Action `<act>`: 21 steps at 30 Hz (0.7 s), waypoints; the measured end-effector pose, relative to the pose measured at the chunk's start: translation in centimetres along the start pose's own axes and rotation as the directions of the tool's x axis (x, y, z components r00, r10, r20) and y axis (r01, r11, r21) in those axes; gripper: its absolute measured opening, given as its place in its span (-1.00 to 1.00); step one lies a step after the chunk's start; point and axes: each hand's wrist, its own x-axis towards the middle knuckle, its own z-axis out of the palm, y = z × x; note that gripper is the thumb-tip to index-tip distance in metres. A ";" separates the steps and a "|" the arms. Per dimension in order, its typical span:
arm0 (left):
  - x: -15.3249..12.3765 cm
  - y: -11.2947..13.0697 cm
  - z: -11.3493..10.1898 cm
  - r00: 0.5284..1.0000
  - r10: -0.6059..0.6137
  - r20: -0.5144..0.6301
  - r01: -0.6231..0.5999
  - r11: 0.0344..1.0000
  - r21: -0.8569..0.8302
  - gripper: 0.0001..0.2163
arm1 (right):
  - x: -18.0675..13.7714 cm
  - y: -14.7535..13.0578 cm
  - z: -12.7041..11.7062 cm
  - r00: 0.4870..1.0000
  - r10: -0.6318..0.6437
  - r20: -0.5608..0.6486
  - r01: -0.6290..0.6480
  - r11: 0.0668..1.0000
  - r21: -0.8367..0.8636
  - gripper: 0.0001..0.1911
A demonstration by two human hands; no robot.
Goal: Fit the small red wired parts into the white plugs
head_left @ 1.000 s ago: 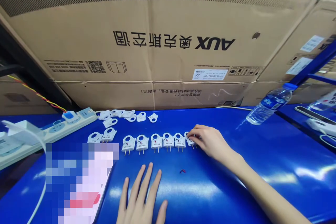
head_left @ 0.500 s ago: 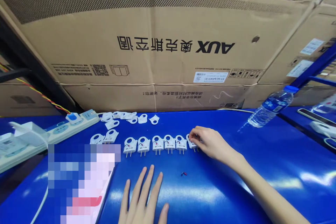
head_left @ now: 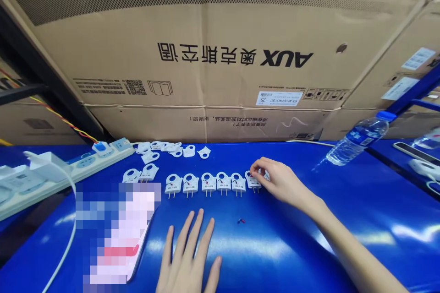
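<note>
White two-pin plug housings with ring-shaped tops, such as this one (head_left: 208, 183), lie in a row with their pins toward me. Small red and dark wire ends show on their faces. At the row's right end, my right hand (head_left: 277, 178) pinches the upper edge of another white plug (head_left: 253, 182) with thumb and fingertips, partly covering it. A bit of white shows beneath that hand, too hidden to make out. My left hand (head_left: 187, 258) lies flat on the blue table (head_left: 275, 256), fingers spread, holding nothing. A tiny red and dark piece (head_left: 241, 221) rests between my hands and the row.
Loose white ring pieces (head_left: 189, 151) and two more plugs (head_left: 148, 172) are at the back left. A power strip (head_left: 85, 162) runs along the left, near a partly blurred phone-like slab (head_left: 137, 233). A water bottle (head_left: 360, 139) leans at right. Large cartons (head_left: 233, 18) stand behind.
The plug under my right hand now sits straighter, in line with the row, and more of it shows. My left hand stays flat. The whole view has shifted slightly.
</note>
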 end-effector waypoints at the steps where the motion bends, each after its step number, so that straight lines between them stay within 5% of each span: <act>1: 0.1 0.0 -0.2 1.000 -0.001 0.007 0.001 1.000 -0.005 -0.41 | -0.1 -0.2 -0.1 1.000 -0.012 0.001 0.012 0.999 0.040 -0.78; 10: 0.8 1.1 -2.0 0.996 -0.081 0.037 0.086 0.986 -0.143 -0.45 | -1.4 -2.9 0.6 0.951 -0.238 0.196 0.195 0.957 0.214 -0.87; 21: 0.5 1.0 -2.0 0.993 -0.069 0.100 0.084 0.984 -0.158 -0.41 | -2.3 -3.6 0.6 0.908 -0.312 0.279 0.246 0.937 0.247 -0.89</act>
